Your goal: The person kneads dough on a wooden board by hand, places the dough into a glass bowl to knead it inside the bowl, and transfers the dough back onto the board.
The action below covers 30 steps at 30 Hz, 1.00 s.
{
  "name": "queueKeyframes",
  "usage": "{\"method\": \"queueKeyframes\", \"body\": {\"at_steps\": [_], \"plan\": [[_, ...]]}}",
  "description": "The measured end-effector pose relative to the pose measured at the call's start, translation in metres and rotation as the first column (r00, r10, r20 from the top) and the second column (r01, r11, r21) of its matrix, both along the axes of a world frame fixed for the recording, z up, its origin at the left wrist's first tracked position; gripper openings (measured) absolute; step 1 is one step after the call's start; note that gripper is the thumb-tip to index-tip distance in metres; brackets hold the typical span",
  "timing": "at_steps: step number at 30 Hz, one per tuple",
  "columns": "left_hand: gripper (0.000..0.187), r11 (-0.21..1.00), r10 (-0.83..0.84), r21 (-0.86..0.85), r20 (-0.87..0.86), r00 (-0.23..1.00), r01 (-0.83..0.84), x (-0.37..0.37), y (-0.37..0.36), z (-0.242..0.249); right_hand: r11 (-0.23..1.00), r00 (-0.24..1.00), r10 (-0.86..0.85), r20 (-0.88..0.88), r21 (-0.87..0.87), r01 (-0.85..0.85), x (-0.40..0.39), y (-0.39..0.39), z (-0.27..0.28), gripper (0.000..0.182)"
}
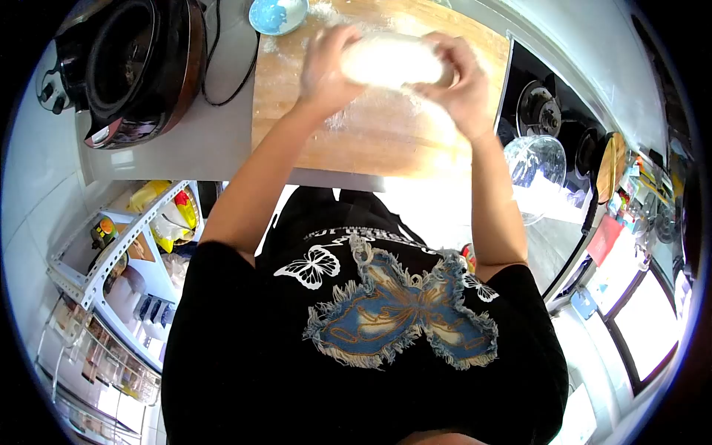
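A thick white roll of what looks like dough lies crosswise between my two hands, over a floured wooden board. My left hand grips its left end, and my right hand has its fingers curled round the right end. Motion and glare blur the roll, so whether it touches the board is unclear. White flour is scattered on the wood around and below it. A small blue bowl with white powder inside sits at the board's upper left corner.
A black electric cooker with a cable stands on the counter at left. Right of the board are a clear glass bowl and a black gas stove. Below left is a white storage rack holding packets.
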<state>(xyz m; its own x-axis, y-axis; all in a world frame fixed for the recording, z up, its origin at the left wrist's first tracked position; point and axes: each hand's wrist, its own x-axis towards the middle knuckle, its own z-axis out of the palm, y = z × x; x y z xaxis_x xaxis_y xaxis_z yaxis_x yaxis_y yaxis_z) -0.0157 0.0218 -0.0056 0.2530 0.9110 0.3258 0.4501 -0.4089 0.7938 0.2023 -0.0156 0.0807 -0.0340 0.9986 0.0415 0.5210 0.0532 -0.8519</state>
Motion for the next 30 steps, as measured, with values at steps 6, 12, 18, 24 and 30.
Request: {"method": "queueKeyframes", "body": {"at_steps": [6,12,18,24,30], "plan": [[0.044,0.977,-0.172,0.030,-0.463,0.870,0.209,-0.086,-0.084,-0.054,0.902,0.827,0.360,0.432,0.063,-0.426,-0.040,-0.070,-0.099,0.034],[0.041,0.974,-0.192,-0.186,-0.377,0.906,0.129,-0.084,-0.104,-0.002,0.957,0.900,0.244,0.361,-0.239,-0.164,-0.065,-0.068,-0.061,0.017],[0.064,0.971,-0.221,-0.067,-0.607,0.764,0.228,-0.033,-0.057,-0.034,0.523,0.988,0.125,-0.092,-0.840,-0.145,-0.088,-0.028,-0.099,0.018],[0.068,0.956,-0.271,-0.109,-0.682,0.679,0.272,-0.031,-0.039,-0.045,0.476,0.999,-0.040,0.036,-0.878,0.051,-0.105,-0.005,-0.105,0.010],[0.069,0.958,-0.266,-0.133,-0.744,0.613,0.255,-0.026,-0.018,-0.052,0.230,0.995,-0.010,-0.099,-0.969,-0.095,-0.088,0.036,-0.140,0.010]]}}
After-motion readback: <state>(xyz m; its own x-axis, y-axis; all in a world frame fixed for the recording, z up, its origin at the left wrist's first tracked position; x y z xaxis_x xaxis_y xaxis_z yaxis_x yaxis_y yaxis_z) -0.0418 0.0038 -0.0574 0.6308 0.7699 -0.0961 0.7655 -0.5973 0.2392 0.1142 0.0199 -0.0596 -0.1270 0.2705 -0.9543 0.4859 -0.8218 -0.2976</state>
